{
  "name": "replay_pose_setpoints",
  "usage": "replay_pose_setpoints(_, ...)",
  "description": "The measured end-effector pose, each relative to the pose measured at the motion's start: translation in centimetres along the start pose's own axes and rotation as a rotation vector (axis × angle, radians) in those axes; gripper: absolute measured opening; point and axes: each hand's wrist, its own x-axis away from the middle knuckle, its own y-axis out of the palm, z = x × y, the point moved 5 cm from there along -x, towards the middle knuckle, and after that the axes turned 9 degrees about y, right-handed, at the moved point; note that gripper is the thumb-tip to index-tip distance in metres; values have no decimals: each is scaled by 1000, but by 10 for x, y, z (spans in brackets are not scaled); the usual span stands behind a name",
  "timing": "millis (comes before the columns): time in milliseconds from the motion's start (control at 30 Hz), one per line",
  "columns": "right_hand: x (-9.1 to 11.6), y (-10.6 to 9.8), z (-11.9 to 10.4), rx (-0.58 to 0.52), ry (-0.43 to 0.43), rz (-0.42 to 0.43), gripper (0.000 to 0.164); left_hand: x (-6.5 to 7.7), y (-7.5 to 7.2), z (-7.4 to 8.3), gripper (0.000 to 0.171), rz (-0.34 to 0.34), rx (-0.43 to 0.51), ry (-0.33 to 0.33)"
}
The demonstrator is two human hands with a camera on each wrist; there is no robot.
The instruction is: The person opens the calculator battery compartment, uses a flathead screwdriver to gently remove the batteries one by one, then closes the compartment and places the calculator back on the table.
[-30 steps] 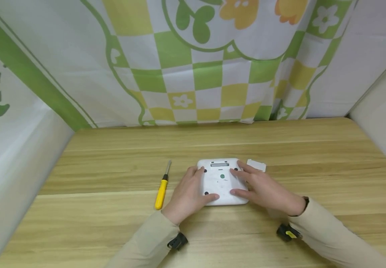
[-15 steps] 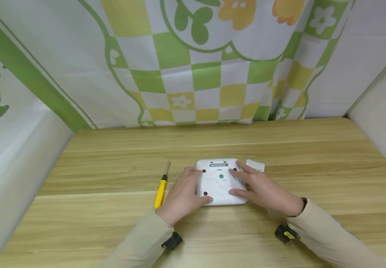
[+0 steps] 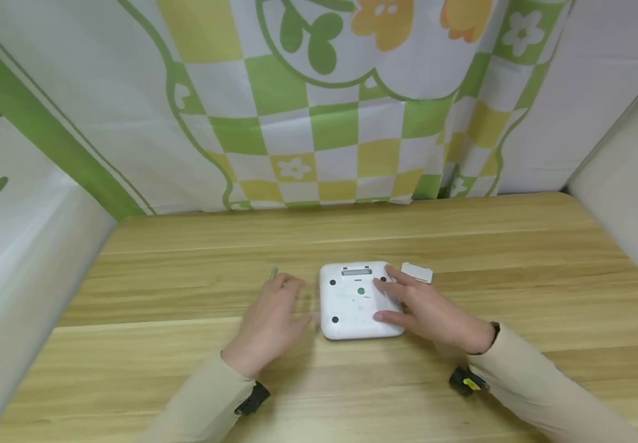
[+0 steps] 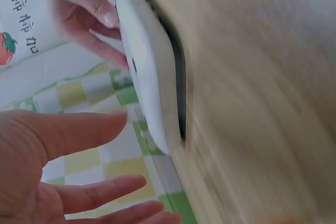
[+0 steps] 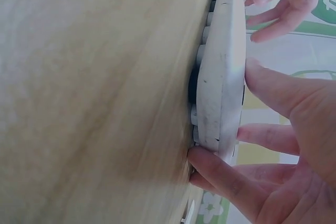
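Observation:
A white calculator (image 3: 354,301) lies face down on the table, its keys showing underneath in the right wrist view. Its small battery slot (image 3: 356,272) is uncovered at the far edge. My right hand (image 3: 435,311) holds the calculator's right side, thumb on its back and fingers around the edge. My left hand (image 3: 269,320) is off the calculator, to its left, fingers spread and holding nothing. It hovers over the screwdriver, hiding most of it; only the metal tip (image 3: 274,272) shows in the head view.
The small white battery cover (image 3: 417,272) lies just beyond my right fingers. A wooden table (image 3: 158,277) spreads around, with a checked cloth (image 3: 341,135) hanging behind its far edge. Black wrist cameras (image 3: 252,399) sit on both sleeves.
My left hand has let go of the calculator's left side and moved left over the yellow-handled screwdriver. My right hand stays on the calculator. The head view has shifted slightly.

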Motion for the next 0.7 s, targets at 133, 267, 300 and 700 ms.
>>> replay_pose_setpoints(133,0,0,0,4,7,-10,59,3,-7,-7,49,9,-31,-4)
replay_pose_setpoints(267,0,0,0,7,10,-16,59,7,-12,-13,48,29,-63,5)
replay_pose_setpoints(300,0,1,0,7,11,-18,60,8,-13,-15,48,31,-70,5)
replay_pose_setpoints(700,0,0,-1,9,13,-19,60,12,-18,-35,48,-9,-121,-35)
